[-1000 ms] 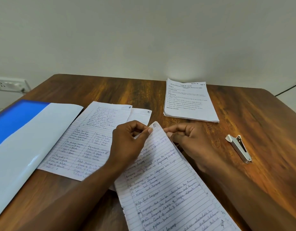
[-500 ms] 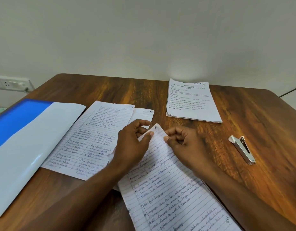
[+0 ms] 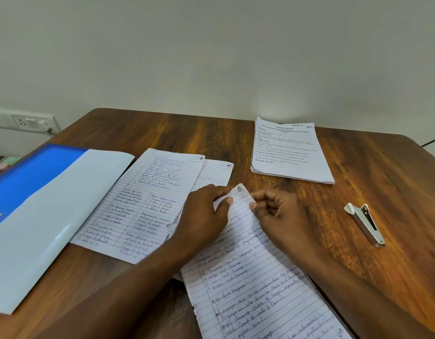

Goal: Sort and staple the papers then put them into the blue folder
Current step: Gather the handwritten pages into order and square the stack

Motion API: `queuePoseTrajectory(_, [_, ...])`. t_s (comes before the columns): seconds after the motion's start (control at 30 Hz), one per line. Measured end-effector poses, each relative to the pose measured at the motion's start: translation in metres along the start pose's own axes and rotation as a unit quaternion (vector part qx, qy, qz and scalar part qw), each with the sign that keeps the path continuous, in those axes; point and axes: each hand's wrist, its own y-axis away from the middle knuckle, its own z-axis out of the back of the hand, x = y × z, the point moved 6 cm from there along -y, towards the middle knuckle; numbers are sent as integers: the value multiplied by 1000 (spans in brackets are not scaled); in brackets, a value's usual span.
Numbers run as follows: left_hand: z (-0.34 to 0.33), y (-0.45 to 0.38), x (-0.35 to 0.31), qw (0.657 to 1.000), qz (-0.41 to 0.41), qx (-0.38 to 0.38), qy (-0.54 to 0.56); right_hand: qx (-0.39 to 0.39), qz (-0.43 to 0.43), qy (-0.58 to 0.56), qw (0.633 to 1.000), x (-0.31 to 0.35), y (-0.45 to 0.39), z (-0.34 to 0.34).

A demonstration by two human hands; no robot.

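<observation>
Page one point(image 3: 248, 277) pinched at its far corner by left hand point(image 3: 204, 216) and right hand point(image 3: 277, 214), long axis toward viewer, stapler point(image 3: 365, 225) well right, nearer right hand.

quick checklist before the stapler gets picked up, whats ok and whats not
1. Stapler within reach, free on the table: ok.
2. Top corner of the page marked 1 pinched by left hand and right hand: ok.
3. All handwritten pages gathered: not ok, page 5 and another sheet lie apart.
4. Edges squared under page 1: cannot tell.
5. Blue folder nearby: ok.
</observation>
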Motion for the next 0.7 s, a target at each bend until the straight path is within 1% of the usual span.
queuePoseTrajectory(0.1, [2,-1,-1,1000,-5,0,5,-3,4,12,1000,1,1,0])
queuePoseTrajectory(0.2, [5,-2,-1,1000,-7,1,11,10,-13,3,1000,0,1,-2])
queuePoseTrajectory(0.37, [22,-10,2,1000,8,8,21,25,-28,-80,996,8,-1,-4])
queuePoseTrajectory(0.43, [40,-16,4,1000,17,7,20,37,-23,-59,997,11,-3,-7])
queuePoseTrajectory(0.5, [61,-24,6,999,35,12,16,59,-13,2,998,13,-6,-11])
queuePoseTrajectory(0.53, [72,-27,8,999,46,13,18,75,15,61,995,17,-7,-14])
queuePoseTrajectory(0.57, [83,-30,9,998,53,11,26,94,61,128,985,22,-9,-18])
queuePoseTrajectory(0.63, [101,-34,14,997,60,4,40,143,175,236,945,30,-10,-35])
queuePoseTrajectory(0.7, [110,-36,19,997,68,15,25,195,250,303,898,33,-9,-60])
